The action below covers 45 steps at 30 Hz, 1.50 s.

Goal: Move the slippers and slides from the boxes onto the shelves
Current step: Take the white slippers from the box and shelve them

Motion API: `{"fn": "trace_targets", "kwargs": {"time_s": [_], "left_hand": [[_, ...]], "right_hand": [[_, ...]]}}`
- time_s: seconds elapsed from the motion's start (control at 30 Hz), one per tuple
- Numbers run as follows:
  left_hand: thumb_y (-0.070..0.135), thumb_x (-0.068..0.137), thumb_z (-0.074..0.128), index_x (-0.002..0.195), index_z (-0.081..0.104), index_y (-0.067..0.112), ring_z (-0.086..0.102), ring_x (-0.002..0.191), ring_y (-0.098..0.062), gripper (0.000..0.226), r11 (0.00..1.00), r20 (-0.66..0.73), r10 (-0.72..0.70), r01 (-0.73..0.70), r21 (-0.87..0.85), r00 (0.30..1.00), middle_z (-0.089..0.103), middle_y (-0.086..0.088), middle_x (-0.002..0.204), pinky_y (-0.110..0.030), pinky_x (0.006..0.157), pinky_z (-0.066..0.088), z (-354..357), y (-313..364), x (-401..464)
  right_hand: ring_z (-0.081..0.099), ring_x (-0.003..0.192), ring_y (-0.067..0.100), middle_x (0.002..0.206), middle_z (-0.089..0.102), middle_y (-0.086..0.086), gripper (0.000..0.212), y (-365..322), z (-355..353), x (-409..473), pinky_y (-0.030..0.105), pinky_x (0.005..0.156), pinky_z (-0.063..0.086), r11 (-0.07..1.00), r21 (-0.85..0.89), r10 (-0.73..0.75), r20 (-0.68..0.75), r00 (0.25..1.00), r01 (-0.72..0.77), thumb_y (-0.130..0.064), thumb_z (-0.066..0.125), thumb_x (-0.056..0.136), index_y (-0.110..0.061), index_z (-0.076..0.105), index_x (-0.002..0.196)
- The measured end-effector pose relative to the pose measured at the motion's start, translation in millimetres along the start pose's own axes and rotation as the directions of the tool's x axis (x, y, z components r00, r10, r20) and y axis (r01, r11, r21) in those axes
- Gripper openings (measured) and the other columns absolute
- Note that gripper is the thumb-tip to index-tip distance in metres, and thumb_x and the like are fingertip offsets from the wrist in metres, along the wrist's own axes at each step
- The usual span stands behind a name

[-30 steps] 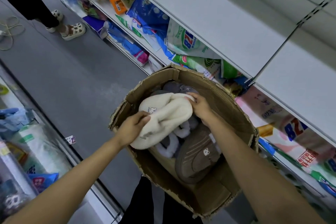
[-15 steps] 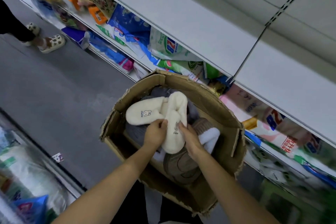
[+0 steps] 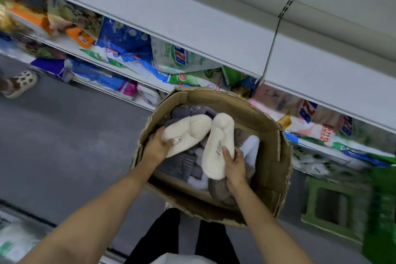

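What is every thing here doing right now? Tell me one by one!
Box: open, torn, holding slippers.
Left slipper: gripped by left hand, above the pile.
Right slipper: gripped by right hand, above the pile.
Grey slippers: lying in the box.
Top shelf: bare.
Lower shelf: stocked with bags.
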<state>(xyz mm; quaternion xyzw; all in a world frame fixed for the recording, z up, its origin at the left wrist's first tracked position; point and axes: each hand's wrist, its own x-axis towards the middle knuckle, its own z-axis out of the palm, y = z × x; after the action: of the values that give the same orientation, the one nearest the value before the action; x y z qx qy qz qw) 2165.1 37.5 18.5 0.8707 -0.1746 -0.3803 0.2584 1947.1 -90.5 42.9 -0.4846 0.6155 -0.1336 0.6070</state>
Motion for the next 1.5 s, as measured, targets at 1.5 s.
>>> {"fn": "trace_targets", "kwargs": {"time_s": [1.5], "left_hand": [[0.003,0.096,0.058,0.137,0.046,0.017,0.065,0.098,-0.027,0.045,0.543,-0.098,0.381,-0.308,-0.781,0.919,0.064,-0.016,0.121,-0.036,0.076,0.056,-88,224,-191]], "right_hand": [[0.067,0.098,0.011,0.111,0.066,-0.004,0.041,-189,-123,-135,0.022,0.077,0.057,0.789,0.28,-0.554,-0.063,0.83,0.547,-0.013,0.071,0.09,-0.021,0.051,0.125]]}}
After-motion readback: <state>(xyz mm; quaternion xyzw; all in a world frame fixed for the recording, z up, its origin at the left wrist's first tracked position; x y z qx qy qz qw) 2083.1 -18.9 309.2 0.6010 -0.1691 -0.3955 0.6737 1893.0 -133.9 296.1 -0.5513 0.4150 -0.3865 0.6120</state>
